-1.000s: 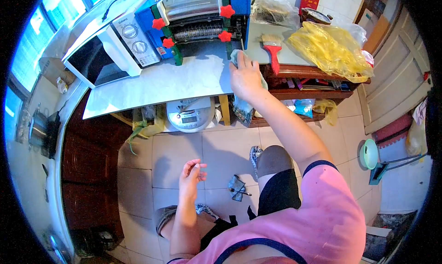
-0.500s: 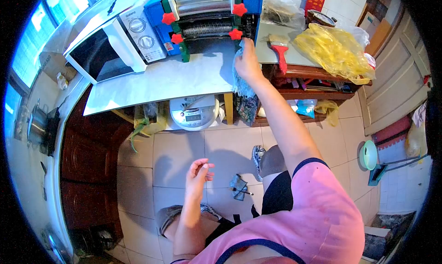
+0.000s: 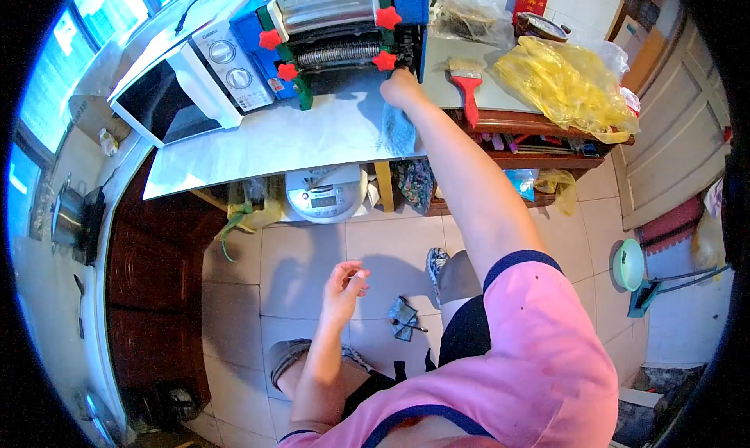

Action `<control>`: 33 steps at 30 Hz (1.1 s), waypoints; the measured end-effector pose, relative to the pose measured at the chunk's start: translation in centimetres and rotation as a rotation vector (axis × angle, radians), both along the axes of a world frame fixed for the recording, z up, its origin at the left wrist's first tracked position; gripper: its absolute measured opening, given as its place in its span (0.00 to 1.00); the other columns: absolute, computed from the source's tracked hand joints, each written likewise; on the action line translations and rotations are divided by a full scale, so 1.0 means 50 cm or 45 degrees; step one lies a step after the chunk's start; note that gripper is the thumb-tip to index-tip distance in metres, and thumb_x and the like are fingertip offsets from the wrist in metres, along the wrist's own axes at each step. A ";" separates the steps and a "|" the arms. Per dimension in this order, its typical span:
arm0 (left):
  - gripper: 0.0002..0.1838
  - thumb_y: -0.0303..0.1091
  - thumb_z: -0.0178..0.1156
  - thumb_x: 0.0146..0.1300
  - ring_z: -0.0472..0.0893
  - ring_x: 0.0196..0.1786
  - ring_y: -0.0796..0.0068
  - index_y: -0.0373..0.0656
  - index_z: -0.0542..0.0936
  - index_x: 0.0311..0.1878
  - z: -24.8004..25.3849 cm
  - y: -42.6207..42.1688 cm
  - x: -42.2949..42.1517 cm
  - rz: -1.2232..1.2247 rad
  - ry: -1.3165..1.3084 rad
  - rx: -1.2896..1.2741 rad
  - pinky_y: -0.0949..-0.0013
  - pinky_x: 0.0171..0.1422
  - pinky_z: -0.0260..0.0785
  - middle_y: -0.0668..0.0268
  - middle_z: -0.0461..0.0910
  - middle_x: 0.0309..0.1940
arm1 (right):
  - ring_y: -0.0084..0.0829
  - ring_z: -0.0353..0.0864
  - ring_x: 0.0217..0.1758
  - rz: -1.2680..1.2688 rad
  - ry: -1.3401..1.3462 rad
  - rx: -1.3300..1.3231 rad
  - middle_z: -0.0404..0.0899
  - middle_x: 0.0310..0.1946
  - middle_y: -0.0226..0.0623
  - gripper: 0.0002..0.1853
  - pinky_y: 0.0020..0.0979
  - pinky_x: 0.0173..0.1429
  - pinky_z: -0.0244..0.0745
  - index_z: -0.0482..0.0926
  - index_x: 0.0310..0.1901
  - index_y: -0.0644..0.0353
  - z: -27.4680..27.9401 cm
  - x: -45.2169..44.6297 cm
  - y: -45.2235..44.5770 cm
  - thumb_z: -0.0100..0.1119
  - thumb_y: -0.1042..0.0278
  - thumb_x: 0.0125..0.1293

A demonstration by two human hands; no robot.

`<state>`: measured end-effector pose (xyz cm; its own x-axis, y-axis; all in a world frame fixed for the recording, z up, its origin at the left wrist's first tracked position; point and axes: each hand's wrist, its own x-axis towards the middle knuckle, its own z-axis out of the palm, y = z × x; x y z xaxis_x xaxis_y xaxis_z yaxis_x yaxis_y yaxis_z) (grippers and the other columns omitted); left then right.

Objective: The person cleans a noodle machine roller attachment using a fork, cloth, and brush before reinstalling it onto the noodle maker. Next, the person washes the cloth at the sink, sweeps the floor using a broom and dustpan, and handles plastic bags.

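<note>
My right hand (image 3: 401, 89) reaches forward, its fingers closed round a light blue cloth (image 3: 398, 131). The cloth hangs below the hand onto the white tabletop. Right by that hand stands a blue noodle machine (image 3: 261, 38) with red star knobs and ridged metal rollers (image 3: 336, 53); the fingertips are at the lower right of its frame, partly hidden. My left hand (image 3: 344, 292) hovers over the floor, fingers apart and slightly bent, holding nothing.
Left of the machine sits a white microwave (image 3: 223, 77). On the right are a red-handled brush (image 3: 469, 96) and a yellow plastic bag (image 3: 547, 81). A white appliance with a display (image 3: 324, 202) stands under the white tabletop (image 3: 211, 163). A dark crumpled item (image 3: 403, 317) lies on the floor.
My right hand has shifted left and slightly down along the machine's right side, taking the cloth along. The view has turned slightly. My left hand stays nearly the same.
</note>
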<state>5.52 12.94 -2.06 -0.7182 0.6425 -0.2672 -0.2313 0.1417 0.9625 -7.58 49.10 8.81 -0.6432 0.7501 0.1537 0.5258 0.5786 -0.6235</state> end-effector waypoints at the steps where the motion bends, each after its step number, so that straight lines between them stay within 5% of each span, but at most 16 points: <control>1: 0.13 0.32 0.53 0.62 0.76 0.33 0.79 0.42 0.71 0.50 0.002 0.004 0.008 -0.042 -0.022 -0.028 0.75 0.36 0.69 0.65 0.78 0.38 | 0.50 0.75 0.50 -0.002 -0.004 -0.008 0.74 0.46 0.57 0.28 0.38 0.55 0.70 0.67 0.51 0.76 0.003 -0.001 0.005 0.53 0.64 0.50; 11: 0.13 0.33 0.52 0.63 0.76 0.34 0.78 0.41 0.70 0.49 -0.005 -0.014 0.008 -0.037 -0.029 -0.066 0.75 0.38 0.69 0.63 0.77 0.39 | 0.42 0.74 0.53 0.019 -0.348 0.273 0.77 0.47 0.45 0.23 0.37 0.52 0.71 0.73 0.50 0.67 0.048 0.079 -0.051 0.51 0.64 0.53; 13: 0.13 0.32 0.53 0.62 0.75 0.33 0.80 0.41 0.71 0.49 -0.008 -0.026 0.005 -0.038 0.003 -0.071 0.77 0.37 0.68 0.64 0.78 0.38 | 0.45 0.73 0.54 0.182 -0.600 0.685 0.76 0.48 0.48 0.29 0.42 0.55 0.66 0.67 0.56 0.64 0.058 0.119 -0.070 0.50 0.53 0.57; 17: 0.13 0.32 0.54 0.61 0.75 0.33 0.81 0.40 0.71 0.49 -0.010 -0.042 0.000 -0.005 -0.005 -0.048 0.77 0.37 0.68 0.64 0.78 0.38 | 0.44 0.66 0.60 0.148 -0.581 0.820 0.71 0.56 0.42 0.36 0.42 0.58 0.60 0.64 0.60 0.61 0.044 0.156 -0.067 0.46 0.40 0.58; 19: 0.14 0.32 0.54 0.61 0.75 0.33 0.80 0.39 0.70 0.49 -0.007 -0.045 0.004 -0.021 0.022 -0.053 0.76 0.37 0.68 0.64 0.78 0.38 | 0.50 0.59 0.64 0.175 -0.565 0.869 0.64 0.61 0.39 0.42 0.49 0.62 0.54 0.61 0.63 0.59 0.040 0.162 -0.054 0.43 0.32 0.56; 20: 0.14 0.32 0.54 0.61 0.75 0.33 0.80 0.39 0.70 0.49 -0.005 -0.045 0.004 -0.025 0.019 -0.045 0.76 0.37 0.68 0.64 0.78 0.38 | 0.54 0.53 0.67 0.193 -0.510 0.897 0.64 0.61 0.40 0.42 0.60 0.65 0.41 0.58 0.65 0.56 0.019 0.147 -0.037 0.43 0.32 0.56; 23: 0.15 0.32 0.55 0.61 0.75 0.33 0.79 0.38 0.70 0.49 -0.004 -0.054 0.009 -0.084 0.055 -0.060 0.76 0.37 0.68 0.64 0.77 0.38 | 0.55 0.49 0.68 0.240 -0.572 0.927 0.64 0.61 0.42 0.43 0.64 0.66 0.32 0.58 0.65 0.56 0.028 0.129 -0.028 0.44 0.31 0.55; 33: 0.15 0.33 0.55 0.61 0.75 0.34 0.79 0.39 0.71 0.49 0.028 -0.053 0.021 -0.134 0.081 -0.023 0.76 0.38 0.68 0.64 0.77 0.37 | 0.53 0.57 0.65 0.153 -0.523 0.608 0.67 0.58 0.44 0.43 0.66 0.65 0.33 0.64 0.61 0.57 0.027 0.103 -0.027 0.46 0.30 0.52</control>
